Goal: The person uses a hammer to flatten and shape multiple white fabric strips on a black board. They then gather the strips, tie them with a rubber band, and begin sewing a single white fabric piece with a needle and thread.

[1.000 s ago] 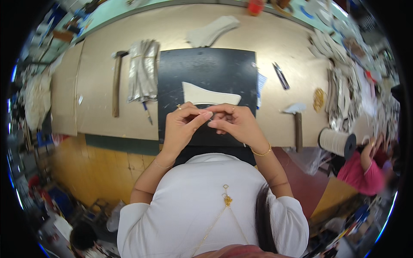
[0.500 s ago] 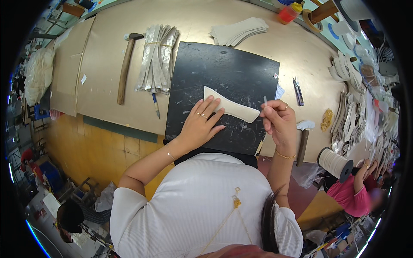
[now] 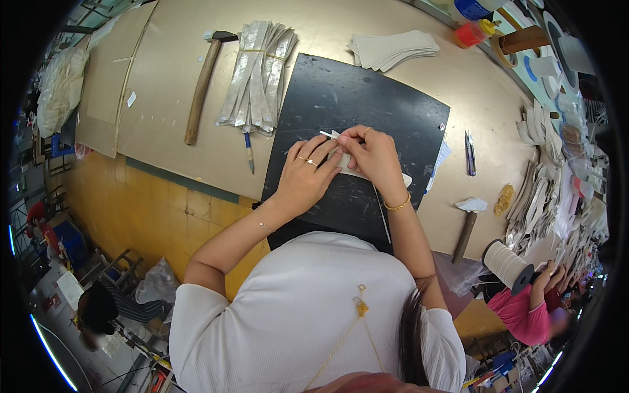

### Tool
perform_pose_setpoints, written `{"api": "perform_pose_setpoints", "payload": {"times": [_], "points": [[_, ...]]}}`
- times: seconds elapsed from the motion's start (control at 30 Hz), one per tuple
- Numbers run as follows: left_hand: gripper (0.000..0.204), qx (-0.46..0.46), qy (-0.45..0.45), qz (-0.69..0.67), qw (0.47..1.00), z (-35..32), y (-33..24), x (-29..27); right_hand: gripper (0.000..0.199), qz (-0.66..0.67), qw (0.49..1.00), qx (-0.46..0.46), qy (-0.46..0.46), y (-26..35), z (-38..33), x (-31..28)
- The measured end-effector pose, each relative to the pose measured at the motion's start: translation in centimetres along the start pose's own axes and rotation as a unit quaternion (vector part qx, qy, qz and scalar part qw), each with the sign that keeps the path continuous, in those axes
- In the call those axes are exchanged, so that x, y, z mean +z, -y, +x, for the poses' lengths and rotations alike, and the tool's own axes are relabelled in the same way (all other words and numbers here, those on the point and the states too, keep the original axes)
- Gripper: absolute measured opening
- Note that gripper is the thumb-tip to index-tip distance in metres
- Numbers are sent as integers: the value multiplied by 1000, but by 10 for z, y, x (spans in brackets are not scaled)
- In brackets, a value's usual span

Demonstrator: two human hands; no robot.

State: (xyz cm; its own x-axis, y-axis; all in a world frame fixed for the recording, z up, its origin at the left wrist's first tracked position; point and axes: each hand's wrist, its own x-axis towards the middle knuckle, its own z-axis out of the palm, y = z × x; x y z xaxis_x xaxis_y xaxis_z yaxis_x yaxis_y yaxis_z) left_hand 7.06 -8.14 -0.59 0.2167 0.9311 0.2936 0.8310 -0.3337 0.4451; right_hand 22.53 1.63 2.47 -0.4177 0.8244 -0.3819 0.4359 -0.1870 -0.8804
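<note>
At the middle of the frame, both my hands meet over a black mat [image 3: 386,98] lying on the tan workbench [image 3: 164,85]. My left hand [image 3: 304,180] lies flat with fingers spread, pressing down on a pale, flat cut piece [image 3: 350,167], rings showing on two fingers. My right hand [image 3: 373,154], a gold bracelet at its wrist, is curled closed, fingertips pinched on the upper end of the same piece, where a small white tab pokes out toward the upper left. Most of the piece is hidden under my hands; only its ends show.

Left of the mat lie a bundle of silvery strips [image 3: 259,75] tied with a band, a pen [image 3: 249,150] just below it, and a wooden-handled hammer [image 3: 200,85]. Toward the upper right sits a stack of pale cut pieces [image 3: 393,49]. Right of the mat lie small snips [image 3: 470,152], a second hammer [image 3: 466,226] and a spool of white thread [image 3: 508,265].
</note>
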Motion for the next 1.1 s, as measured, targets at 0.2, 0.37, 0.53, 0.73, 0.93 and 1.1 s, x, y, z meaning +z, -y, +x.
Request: {"api": "perform_pose_setpoints", "payload": {"times": [0.2, 0.37, 0.53, 0.73, 0.93, 1.1], "points": [[40, -23, -9, 8, 1000, -3, 2, 2, 21, -32, 999, 26, -4, 6, 5, 1], [42, -18, -5, 7, 1000, -3, 4, 2, 22, -43, 999, 30, -12, 6, 7, 3], [41, -29, -2, 4, 1000, -4, 4, 2, 23, -39, 998, 42, -27, 6, 7, 7], [44, -28, 3, 9, 1000, -1, 3, 0, 22, -50, 997, 43, -27, 9, 7, 6], [44, -14, 30, 30, 999, 3, 5, -4, 23, -38, 998, 55, -15, 9, 6, 3], [42, -2, 33, 42, 999, 7, 4, -7, 24, -19, 994, 106, -5, 4, -16, -20]]}}
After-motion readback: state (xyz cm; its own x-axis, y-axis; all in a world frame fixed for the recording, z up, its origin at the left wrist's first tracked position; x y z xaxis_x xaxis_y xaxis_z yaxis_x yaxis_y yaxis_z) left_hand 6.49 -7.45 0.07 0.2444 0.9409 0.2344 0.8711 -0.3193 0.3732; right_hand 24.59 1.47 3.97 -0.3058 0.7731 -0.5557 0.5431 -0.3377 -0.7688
